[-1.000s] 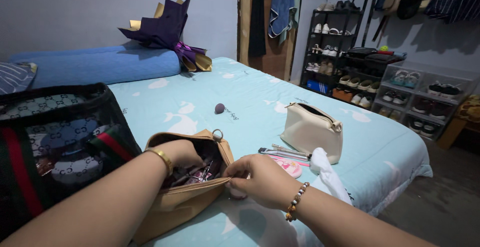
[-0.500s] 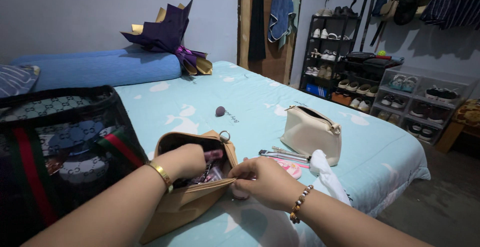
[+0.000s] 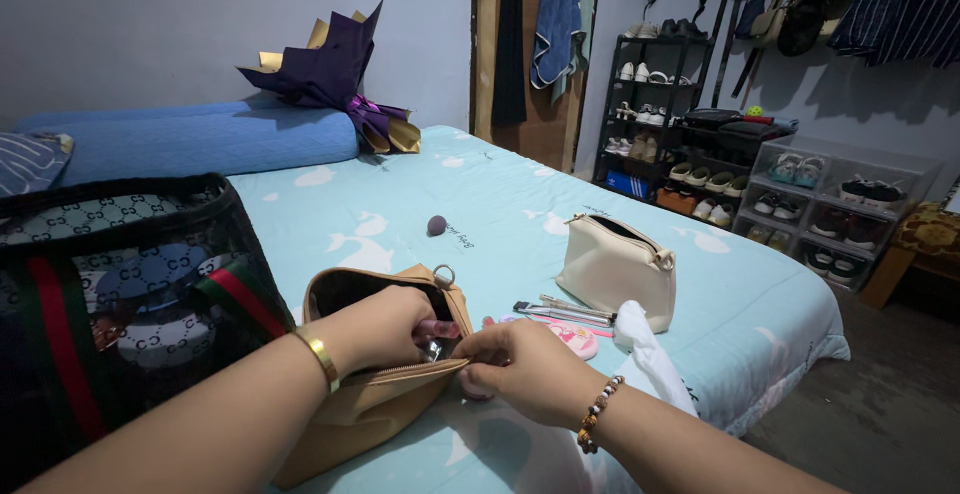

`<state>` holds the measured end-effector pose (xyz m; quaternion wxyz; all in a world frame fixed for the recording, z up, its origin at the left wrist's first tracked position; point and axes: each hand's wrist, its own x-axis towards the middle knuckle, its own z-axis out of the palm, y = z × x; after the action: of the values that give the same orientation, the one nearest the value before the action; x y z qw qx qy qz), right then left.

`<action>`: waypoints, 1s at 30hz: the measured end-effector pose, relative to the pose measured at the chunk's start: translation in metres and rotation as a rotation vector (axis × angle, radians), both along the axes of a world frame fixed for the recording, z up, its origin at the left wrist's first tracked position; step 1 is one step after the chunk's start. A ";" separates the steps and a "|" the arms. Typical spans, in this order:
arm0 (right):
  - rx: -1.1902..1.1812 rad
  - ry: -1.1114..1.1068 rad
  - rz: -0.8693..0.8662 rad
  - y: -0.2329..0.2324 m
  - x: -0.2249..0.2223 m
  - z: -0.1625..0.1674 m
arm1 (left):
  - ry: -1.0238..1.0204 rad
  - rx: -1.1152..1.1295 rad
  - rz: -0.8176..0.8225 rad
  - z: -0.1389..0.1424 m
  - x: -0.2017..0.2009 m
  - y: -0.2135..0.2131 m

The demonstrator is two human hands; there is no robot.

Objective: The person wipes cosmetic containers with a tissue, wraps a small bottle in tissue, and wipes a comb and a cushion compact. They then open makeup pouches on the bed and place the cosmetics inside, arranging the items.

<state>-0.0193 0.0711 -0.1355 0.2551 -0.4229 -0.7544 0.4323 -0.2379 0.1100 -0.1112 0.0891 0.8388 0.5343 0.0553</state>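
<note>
A tan zip pouch [image 3: 370, 404] lies on the light-blue bedsheet [image 3: 500, 194] at the lower middle of the head view, its mouth open toward 12 o'clock and a metal ring at its top corner. The left hand [image 3: 385, 329] reaches into that opening from 8 o'clock, a gold bangle [image 3: 320, 356] on its wrist; its fingers [image 3: 435, 330] are curled together around something small inside, too hidden to name. The right hand [image 3: 525, 369] comes in from 4 o'clock with a bead bracelet [image 3: 597, 416] on the wrist, and its fingers [image 3: 478, 362] are pressed together, pinching the near zip edge of the pouch just beside the left hand. At 3 o'clock from the pouch, touching the right hand's far side, lies a flat pink case [image 3: 572, 336], with a pair of slim metal-and-dark sticks [image 3: 560, 311] just beyond it and a bunched white cloth [image 3: 650, 354] beside them. A cream pouch [image 3: 612, 269] stands upright at 2 o'clock, its zip open. A small dark plum-coloured sponge [image 3: 437, 225] sits alone on the sheet at 12 o'clock, well apart from the hands. At 9 o'clock a large dark mesh tote with red and green stripes [image 3: 110, 304] stands right against the tan pouch. Farther off at 11 o'clock a long blue bolster [image 3: 190, 139] lies across the head of the bed, with a purple and gold paper wrap [image 3: 335, 69] resting on its end. At 2 o'clock, beyond the bed, a dark shoe rack [image 3: 680, 104] and clear shoe boxes [image 3: 850, 199] stand by the wall.
</note>
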 end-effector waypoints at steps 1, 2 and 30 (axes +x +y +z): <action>0.008 0.000 0.005 0.000 -0.001 0.000 | -0.008 0.038 0.018 0.002 0.000 -0.005; 0.014 -0.001 0.011 0.000 -0.001 -0.001 | -0.017 0.074 0.037 0.004 0.000 -0.009; 0.772 -1.096 0.205 0.067 -0.087 -0.011 | -0.446 0.525 0.446 0.011 -0.041 -0.107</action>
<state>-0.1061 0.1384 -0.1464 -0.0736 -0.3860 -0.9113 -0.1228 -0.2790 0.0032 -0.1004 -0.0285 0.6640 0.6385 0.3880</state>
